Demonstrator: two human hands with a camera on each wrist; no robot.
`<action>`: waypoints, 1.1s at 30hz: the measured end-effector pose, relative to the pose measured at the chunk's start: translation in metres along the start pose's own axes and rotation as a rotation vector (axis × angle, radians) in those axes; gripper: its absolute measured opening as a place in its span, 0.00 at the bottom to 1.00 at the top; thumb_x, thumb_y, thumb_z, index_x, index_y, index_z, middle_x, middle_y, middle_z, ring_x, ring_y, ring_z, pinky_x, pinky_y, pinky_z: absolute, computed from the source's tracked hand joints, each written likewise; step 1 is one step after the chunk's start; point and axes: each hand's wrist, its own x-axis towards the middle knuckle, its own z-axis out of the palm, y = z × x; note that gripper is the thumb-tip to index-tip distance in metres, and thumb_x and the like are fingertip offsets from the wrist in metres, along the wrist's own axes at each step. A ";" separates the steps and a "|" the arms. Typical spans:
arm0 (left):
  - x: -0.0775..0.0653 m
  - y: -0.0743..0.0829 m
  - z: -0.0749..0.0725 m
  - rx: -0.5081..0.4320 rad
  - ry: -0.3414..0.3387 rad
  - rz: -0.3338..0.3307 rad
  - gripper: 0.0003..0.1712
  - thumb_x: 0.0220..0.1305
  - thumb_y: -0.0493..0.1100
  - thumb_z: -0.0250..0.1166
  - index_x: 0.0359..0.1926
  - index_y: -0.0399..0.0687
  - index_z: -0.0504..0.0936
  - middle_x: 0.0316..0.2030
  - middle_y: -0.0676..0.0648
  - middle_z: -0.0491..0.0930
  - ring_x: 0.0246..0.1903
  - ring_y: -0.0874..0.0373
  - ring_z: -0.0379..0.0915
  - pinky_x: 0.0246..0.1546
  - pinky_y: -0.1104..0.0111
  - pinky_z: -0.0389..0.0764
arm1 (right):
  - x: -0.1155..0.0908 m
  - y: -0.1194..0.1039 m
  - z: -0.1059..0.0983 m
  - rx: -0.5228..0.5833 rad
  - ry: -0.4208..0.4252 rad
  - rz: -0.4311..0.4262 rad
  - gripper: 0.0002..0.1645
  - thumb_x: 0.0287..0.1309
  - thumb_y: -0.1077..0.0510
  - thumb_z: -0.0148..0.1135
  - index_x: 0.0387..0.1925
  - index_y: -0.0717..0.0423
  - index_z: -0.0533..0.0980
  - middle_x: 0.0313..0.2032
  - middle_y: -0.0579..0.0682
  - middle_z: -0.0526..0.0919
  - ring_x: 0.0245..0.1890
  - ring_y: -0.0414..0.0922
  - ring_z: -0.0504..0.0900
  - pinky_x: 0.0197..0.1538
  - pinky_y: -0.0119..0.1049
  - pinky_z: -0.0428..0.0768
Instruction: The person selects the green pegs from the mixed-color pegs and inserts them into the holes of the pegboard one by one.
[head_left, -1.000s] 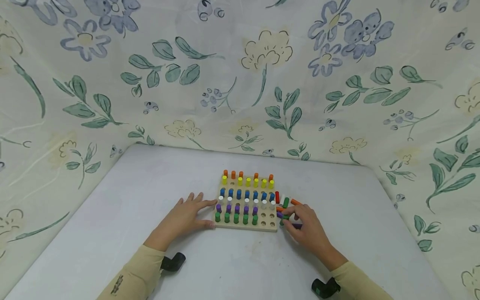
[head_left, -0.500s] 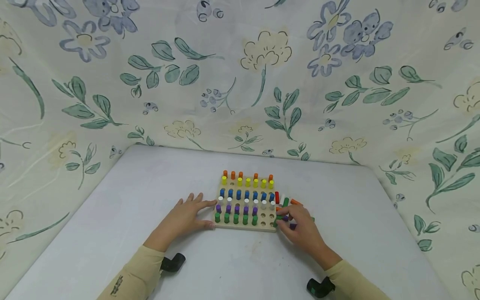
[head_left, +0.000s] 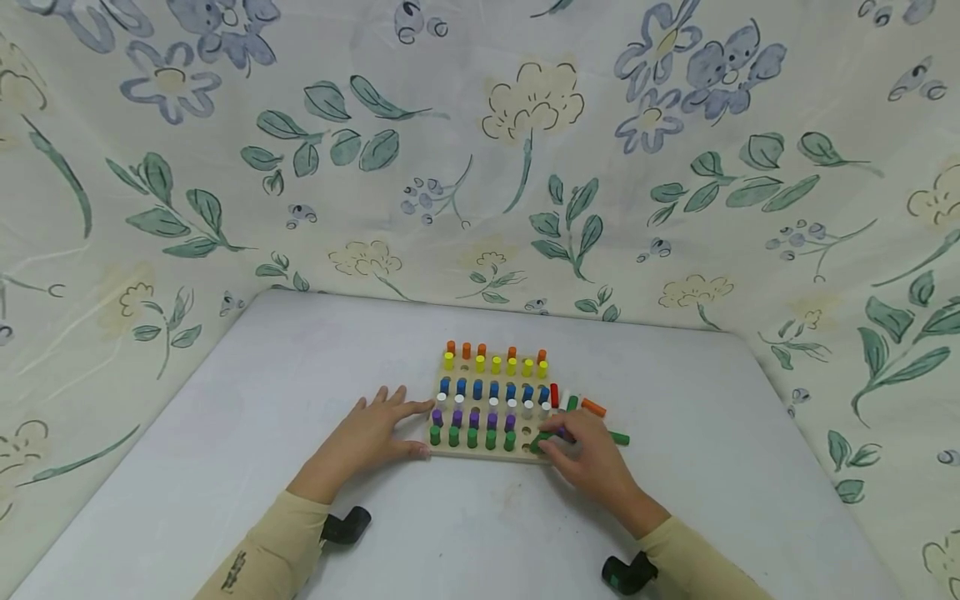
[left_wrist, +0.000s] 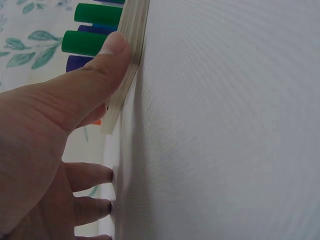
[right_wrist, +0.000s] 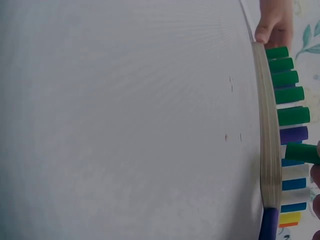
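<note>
My left hand [head_left: 371, 437] lies at the left edge of a wooden pegboard [head_left: 480, 453], its thumb and index finger touching the edge and the other fingers spread on the table. In the left wrist view the thumb [left_wrist: 115, 45] presses the board's side near a green peg. My right hand [head_left: 592, 458] pinches a green peg [right_wrist: 301, 153] and holds it tilted over the front right of the board, by the holes of the green row. Rows of orange, yellow, blue, white, purple and green pegs [head_left: 472, 437] stand upright in the board.
Loose pegs lie right of the board: a red peg [head_left: 554, 395], an orange peg [head_left: 593, 407], a green peg [head_left: 619, 438] and others partly hidden by the right hand. A purple peg [right_wrist: 268, 224] lies near the board in the right wrist view. A floral cloth [head_left: 450, 208] hangs behind the table.
My right hand has moved left from the loose pegs to above the board's front right corner, carrying the green peg. The left hand has stayed in place.
</note>
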 end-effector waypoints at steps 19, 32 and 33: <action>0.000 0.000 0.000 0.001 -0.001 -0.001 0.45 0.55 0.66 0.73 0.72 0.57 0.73 0.72 0.28 0.61 0.73 0.25 0.47 0.71 0.32 0.49 | 0.007 -0.007 0.004 -0.029 -0.066 0.012 0.13 0.58 0.56 0.75 0.44 0.44 0.83 0.43 0.36 0.85 0.41 0.39 0.76 0.48 0.40 0.78; -0.001 0.000 -0.002 -0.005 -0.001 0.002 0.45 0.56 0.66 0.73 0.72 0.57 0.74 0.72 0.28 0.61 0.73 0.25 0.48 0.71 0.32 0.49 | 0.007 -0.009 0.004 -0.050 -0.088 0.026 0.14 0.59 0.56 0.75 0.46 0.44 0.83 0.43 0.36 0.84 0.40 0.36 0.74 0.49 0.41 0.77; -0.001 0.000 -0.002 -0.006 -0.002 0.001 0.45 0.56 0.66 0.73 0.72 0.57 0.74 0.72 0.28 0.61 0.73 0.25 0.48 0.71 0.32 0.48 | 0.007 -0.009 0.004 -0.046 -0.089 0.028 0.13 0.59 0.56 0.75 0.46 0.44 0.83 0.43 0.36 0.84 0.40 0.36 0.74 0.49 0.41 0.77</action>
